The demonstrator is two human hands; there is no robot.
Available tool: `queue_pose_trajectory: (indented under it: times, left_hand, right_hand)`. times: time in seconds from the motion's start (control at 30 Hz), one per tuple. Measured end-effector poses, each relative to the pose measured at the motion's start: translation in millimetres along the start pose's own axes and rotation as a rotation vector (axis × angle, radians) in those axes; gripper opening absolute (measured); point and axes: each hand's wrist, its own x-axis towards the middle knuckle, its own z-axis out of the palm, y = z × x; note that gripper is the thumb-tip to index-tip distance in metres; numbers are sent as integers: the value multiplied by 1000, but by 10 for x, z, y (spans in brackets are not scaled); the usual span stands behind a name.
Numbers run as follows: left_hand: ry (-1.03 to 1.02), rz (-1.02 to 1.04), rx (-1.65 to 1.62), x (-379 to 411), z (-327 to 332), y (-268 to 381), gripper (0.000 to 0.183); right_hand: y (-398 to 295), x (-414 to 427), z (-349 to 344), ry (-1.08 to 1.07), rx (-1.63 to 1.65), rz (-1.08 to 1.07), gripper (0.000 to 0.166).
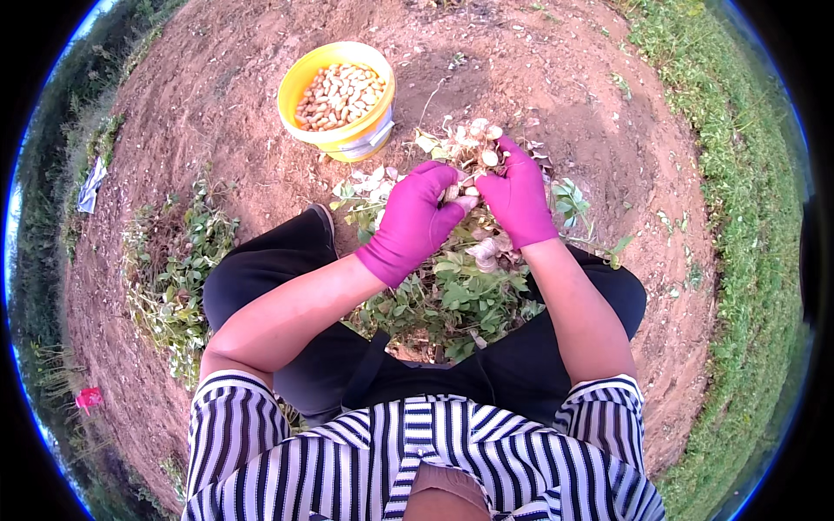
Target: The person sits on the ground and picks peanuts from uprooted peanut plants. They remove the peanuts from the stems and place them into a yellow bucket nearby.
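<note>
Both hands wear magenta gloves that leave at least some fingertips bare. My right hand (pixel 519 193) grips a peanut plant by its roots, where a cluster of pale peanut pods (pixel 479 135) sticks out beyond the fingers. Close against it, my left hand (pixel 417 211) pinches a few pods (pixel 451 193) between thumb and fingers. Leafy stems (pixel 456 293) of peanut plants lie below the hands, between my bent legs. Beyond my left hand stands a yellow bucket (pixel 337 138), which holds many loose peanuts (pixel 339 94) in their shells.
More pulled plants (pixel 186 260) lie on the reddish soil (pixel 260 84) left of my knee. A strip of green plants (pixel 749 215) borders the right side. At the far left are a pale crumpled piece (pixel 92 185) and a small red object (pixel 88 398).
</note>
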Motion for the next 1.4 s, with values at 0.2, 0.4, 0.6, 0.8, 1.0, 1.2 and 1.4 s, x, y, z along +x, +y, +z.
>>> queue_pose_trajectory:
  times: [0.2, 0.4, 0.6, 0.8, 1.0, 1.2, 1.4]
  left_hand:
    - [-16, -172, -247, -17, -21, -43, 13]
    - [219, 62, 18, 69, -125, 63, 10]
    - [268, -280, -303, 359, -762, 10, 7]
    - [210, -492, -676, 276, -706, 40, 7]
    - [178, -560, -1120, 357, -826, -181, 15]
    - [-142, -588, -1043, 232, -591, 33, 17]
    - [-248, -687, -600, 131, -285, -56, 16]
  right_hand:
    - [-38, 20, -63, 89, -65, 46, 52]
    - [-4, 13, -44, 181, -296, -2, 54]
    - [-53, 164, -413, 326, -97, -49, 54]
    - [32, 123, -390, 255, -3, -29, 55]
    - [-225, 68, -312, 158, 126, 50, 53]
    - [-251, 36, -274, 132, 317, 86, 50]
    - [-320, -18, -180, 51, 273, 67, 45]
